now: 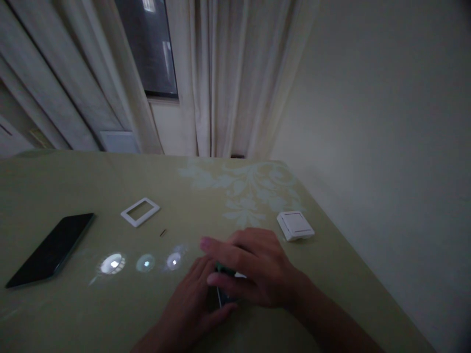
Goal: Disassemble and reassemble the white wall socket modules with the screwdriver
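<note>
At the near middle of the table, my left hand [195, 299] is curled round a small dark object with a pale edge [224, 296], its thumb along the near side. My right hand [257, 267] reaches over it from the right. Between the right thumb and forefinger shows a green piece [225, 268], mostly covered by the fingers. A bit of white shows beside it. The hands hide most of both things, so their kind cannot be made out. Just beyond the right hand lies a white square wall switch [295, 225].
A white rectangular frame [140, 212] lies flat at the left middle, with a tiny dark screw-like piece [163, 233] near it. Farther left is a black tablet or phone [51, 250]. The glossy table [110, 318] meets a wall on the right; curtains [235, 78] hang behind.
</note>
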`<state>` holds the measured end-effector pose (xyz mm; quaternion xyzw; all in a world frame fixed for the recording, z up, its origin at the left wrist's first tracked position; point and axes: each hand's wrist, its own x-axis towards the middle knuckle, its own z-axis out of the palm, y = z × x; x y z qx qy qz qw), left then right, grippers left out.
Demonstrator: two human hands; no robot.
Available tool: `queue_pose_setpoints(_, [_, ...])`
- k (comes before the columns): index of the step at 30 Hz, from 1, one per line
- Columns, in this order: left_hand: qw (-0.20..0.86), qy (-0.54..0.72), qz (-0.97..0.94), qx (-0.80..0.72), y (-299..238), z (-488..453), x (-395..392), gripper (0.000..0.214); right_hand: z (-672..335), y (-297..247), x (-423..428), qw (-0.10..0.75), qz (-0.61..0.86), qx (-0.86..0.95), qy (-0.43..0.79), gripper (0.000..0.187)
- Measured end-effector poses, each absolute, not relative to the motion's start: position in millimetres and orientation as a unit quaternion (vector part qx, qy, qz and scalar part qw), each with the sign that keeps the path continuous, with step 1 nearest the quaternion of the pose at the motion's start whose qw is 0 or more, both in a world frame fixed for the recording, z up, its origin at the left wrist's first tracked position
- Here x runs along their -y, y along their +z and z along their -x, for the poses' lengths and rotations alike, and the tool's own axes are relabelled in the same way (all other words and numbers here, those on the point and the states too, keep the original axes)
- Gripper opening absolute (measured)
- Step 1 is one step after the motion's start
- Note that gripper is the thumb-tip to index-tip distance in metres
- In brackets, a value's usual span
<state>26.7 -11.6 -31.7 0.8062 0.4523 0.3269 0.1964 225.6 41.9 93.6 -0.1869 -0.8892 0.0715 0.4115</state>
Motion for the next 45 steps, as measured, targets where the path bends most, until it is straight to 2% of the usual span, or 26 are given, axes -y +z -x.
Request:
queue_pose_setpoints(2, [0.216,0.326,-0.805,-0.445,-29.1,-27.2,11.5,0.056,-224.9,95.7,-40.0,0.423,0.191,0.885,0.036,0.042])
queue_pose_setpoints(4, [0.227,0.334,-0.799,-0.445,-28.0,-27.3,11.2,0.053,-224.7,101.3,-38.6,0.401,0.184,0.891,0.104,0.043])
queue_pose_setpoints(7, [0.226,0.34,-0.794,-0.45,-31.1,-26.7,11.5,0.061,-225.4,106.6,-39.1,0.371,0.168,0.889,0.21,0.043])
queue_pose_setpoints(10, [0.222,0.341,-0.795,-0.45,-36.9,-25.8,12.4,0.069,-227.8,104.2,-40.6,0.424,0.214,0.874,0.105,0.034])
queue_pose_setpoints(12, [0.224,0.34,-0.797,-0.447,-39.0,-25.6,12.6,0.071,-230.3,105.0,-39.9,0.437,0.245,0.865,0.03,0.037])
queue_pose_setpoints(13, [0.225,0.339,-0.797,-0.446,-39.0,-25.6,12.6,0.071,-231.8,107.5,-38.9,0.427,0.249,0.868,0.036,0.04])
queue_pose_setpoints(16, [0.227,0.327,-0.8,-0.449,-37.1,-26.2,12.2,0.073,-235.6,120.2,-34.9,0.362,0.219,0.887,0.186,0.045])
queue_pose_setpoints(19, [0.223,0.325,-0.798,-0.455,-37.1,-26.5,11.7,0.079,-235.5,125.3,-33.3,0.359,0.219,0.864,0.278,0.036])
queue_pose_setpoints(22, [0.226,0.327,-0.798,-0.453,-40.8,-25.6,11.2,0.084,-232.5,117.1,-34.4,0.429,0.294,0.834,0.184,0.018])
queue_pose_setpoints(24, [0.229,0.326,-0.798,-0.453,-43.0,-24.8,11.3,0.084,-231.8,113.1,-34.3,0.444,0.302,0.836,0.11,0.014])
queue_pose_setpoints(26, [0.23,0.328,-0.796,-0.454,-43.6,-24.4,11.7,0.079,-233.9,116.1,-32.6,0.398,0.278,0.867,0.116,0.025])
queue_pose_setpoints(28, [0.235,0.327,-0.796,-0.451,-42.4,-24.6,12.2,0.076,-237.4,124.0,-30.4,0.325,0.253,0.89,0.195,0.046])
queue_pose_setpoints(30, [0.237,0.326,-0.798,-0.449,-40.7,-25.1,12.4,0.078,-239.5,129.6,-30.2,0.291,0.235,0.887,0.269,0.055])
queue_pose_setpoints(33, [0.236,0.322,-0.797,-0.454,-40.1,-25.6,12.1,0.078,-236.1,123.3,-35.0,0.344,0.226,0.861,0.299,0.038])
queue_pose_setpoints(36, [0.233,0.323,-0.797,-0.454,-42.2,-25.4,11.9,0.076,-228.7,108.9,-38.8,0.437,0.226,0.841,0.225,0.019])
queue_pose_setpoints(37, [0.231,0.324,-0.798,-0.453,-42.7,-25.4,12.0,0.076,-227.1,106.6,-38.2,0.445,0.226,0.845,0.193,0.021])
queue_pose_setpoints(39, [0.226,0.326,-0.797,-0.456,-42.5,-25.9,12.1,0.073,-226.8,108.8,-34.3,0.407,0.233,0.867,0.169,0.031])
queue_pose_setpoints(42, [0.22,0.333,-0.793,-0.46,-39.2,-27.5,12.3,0.068,-232.0,121.9,-27.6,0.299,0.244,0.888,0.249,0.052])
queue_pose_setpoints(45, [0.215,0.344,-0.789,-0.462,-36.2,-28.8,12.2,0.069,-236.4,127.6,-28.1,0.285,0.234,0.874,0.318,0.053])
